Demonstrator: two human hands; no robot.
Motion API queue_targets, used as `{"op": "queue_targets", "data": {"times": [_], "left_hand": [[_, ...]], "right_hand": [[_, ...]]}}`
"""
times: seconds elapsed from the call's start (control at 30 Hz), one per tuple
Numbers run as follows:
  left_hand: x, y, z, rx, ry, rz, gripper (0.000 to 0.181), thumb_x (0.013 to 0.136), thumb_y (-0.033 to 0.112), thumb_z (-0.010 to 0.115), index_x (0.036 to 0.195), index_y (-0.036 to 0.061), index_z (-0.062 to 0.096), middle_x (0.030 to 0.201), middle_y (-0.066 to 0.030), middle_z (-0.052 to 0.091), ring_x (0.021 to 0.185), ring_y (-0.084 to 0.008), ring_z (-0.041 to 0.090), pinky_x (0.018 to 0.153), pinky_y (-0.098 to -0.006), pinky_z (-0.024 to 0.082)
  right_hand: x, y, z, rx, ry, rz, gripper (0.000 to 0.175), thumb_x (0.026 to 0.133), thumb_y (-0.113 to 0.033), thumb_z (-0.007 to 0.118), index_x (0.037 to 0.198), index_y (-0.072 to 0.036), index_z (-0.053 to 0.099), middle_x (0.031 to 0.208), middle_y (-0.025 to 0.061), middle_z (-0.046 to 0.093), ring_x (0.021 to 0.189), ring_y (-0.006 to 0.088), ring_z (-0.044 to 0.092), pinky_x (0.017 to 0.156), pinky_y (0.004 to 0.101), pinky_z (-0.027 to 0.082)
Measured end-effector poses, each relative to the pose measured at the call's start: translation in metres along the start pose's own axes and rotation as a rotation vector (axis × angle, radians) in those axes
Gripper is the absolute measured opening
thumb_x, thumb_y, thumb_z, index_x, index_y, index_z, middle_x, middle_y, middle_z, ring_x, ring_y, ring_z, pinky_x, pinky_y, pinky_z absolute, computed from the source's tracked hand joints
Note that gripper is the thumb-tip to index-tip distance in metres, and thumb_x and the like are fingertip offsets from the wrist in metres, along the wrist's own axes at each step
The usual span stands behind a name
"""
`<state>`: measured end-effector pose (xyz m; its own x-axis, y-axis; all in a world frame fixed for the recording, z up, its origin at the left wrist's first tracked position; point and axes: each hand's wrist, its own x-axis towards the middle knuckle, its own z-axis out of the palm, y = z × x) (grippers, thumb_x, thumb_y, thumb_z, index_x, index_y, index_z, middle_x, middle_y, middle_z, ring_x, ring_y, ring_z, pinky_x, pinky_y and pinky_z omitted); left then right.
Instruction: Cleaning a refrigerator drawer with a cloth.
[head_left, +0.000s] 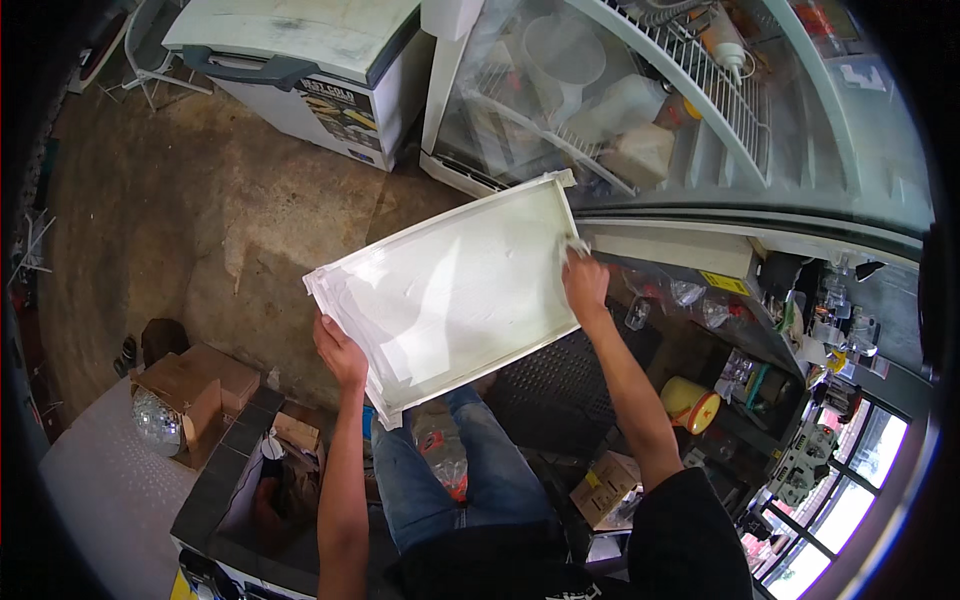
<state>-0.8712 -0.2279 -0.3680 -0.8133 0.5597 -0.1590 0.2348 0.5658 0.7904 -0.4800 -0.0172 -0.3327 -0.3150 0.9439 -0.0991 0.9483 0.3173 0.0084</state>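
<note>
A white, shallow rectangular panel with a raised rim (457, 292) is held tilted in front of my legs. My left hand (341, 352) grips its left short edge, thumb near the rim and fingers partly hidden behind it. At the opposite short side, my right hand (587, 285) is closed around a small crumpled pale wad (576, 246), perhaps a cloth, against the inner edge of the panel. Light patches and slight marks show on the white surface.
Ahead are a chest freezer (292, 45) and a glass-fronted fridge (555, 112) with wire shelves, close to the panel's far corner. A mirror ball (158, 424) sits by a cardboard box (202, 420) at left. At right are a yellow bucket (688, 405) and another carton (609, 489).
</note>
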Motion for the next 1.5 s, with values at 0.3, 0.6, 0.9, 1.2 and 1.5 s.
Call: {"op": "queue_targets", "data": {"times": [0.3, 0.6, 0.9, 1.2, 1.5], "left_hand": [[-0.002, 0.007, -0.001, -0.034, -0.067, -0.033, 0.053, 0.111, 0.033, 0.038, 0.136, -0.0101, 0.054, 0.136, -0.0317, 0.056, 0.128, -0.0463, 0.05, 0.11, -0.0513, 0.038], [0.002, -0.021, -0.001, 0.018, -0.062, -0.035, 0.053, 0.111, 0.034, 0.038, 0.129, -0.0125, 0.056, 0.131, -0.0333, 0.057, 0.121, -0.0484, 0.053, 0.106, -0.0515, 0.04], [-0.002, -0.005, 0.006, 0.033, -0.037, 0.028, 0.056, 0.112, 0.036, 0.034, 0.128, -0.014, 0.055, 0.129, -0.0357, 0.058, 0.118, -0.0526, 0.053, 0.101, -0.0517, 0.041], [0.004, -0.015, 0.001, 0.027, -0.02, -0.017, 0.061, 0.113, 0.038, 0.033, 0.136, -0.0157, 0.05, 0.139, -0.0374, 0.053, 0.128, -0.0501, 0.051, 0.11, -0.0486, 0.041], [0.004, -0.012, 0.003, 0.049, -0.04, 0.016, 0.063, 0.113, 0.038, 0.032, 0.138, -0.0165, 0.048, 0.14, -0.0378, 0.052, 0.128, -0.0508, 0.051, 0.109, -0.0491, 0.042]], "right_hand": [[-0.138, -0.017, -0.005, -0.017, -0.214, 0.217, 0.017, 0.089, -0.011, 0.063, 0.103, -0.005, 0.07, 0.096, 0.0189, 0.073, 0.088, 0.0343, 0.074, 0.07, 0.0445, 0.059], [-0.198, -0.089, 0.038, 0.137, 0.043, 0.281, 0.011, 0.088, -0.01, 0.065, 0.098, -0.007, 0.07, 0.088, 0.0168, 0.068, 0.077, 0.0299, 0.069, 0.068, 0.0467, 0.057], [-0.226, -0.15, 0.057, 0.093, 0.21, 0.286, 0.012, 0.085, -0.014, 0.065, 0.093, -0.011, 0.072, 0.074, 0.0079, 0.065, 0.061, 0.0265, 0.064, 0.056, 0.0425, 0.054], [-0.214, -0.175, 0.034, 0.234, 0.469, 0.374, 0.023, 0.083, -0.01, 0.067, 0.106, -0.008, 0.072, 0.081, 0.0133, 0.071, 0.072, 0.0357, 0.071, 0.064, 0.0483, 0.056], [-0.203, -0.154, 0.042, 0.466, 0.183, 0.774, 0.033, 0.08, -0.009, 0.066, 0.112, -0.011, 0.076, 0.088, 0.0185, 0.073, 0.078, 0.0366, 0.07, 0.069, 0.0498, 0.053]]}}
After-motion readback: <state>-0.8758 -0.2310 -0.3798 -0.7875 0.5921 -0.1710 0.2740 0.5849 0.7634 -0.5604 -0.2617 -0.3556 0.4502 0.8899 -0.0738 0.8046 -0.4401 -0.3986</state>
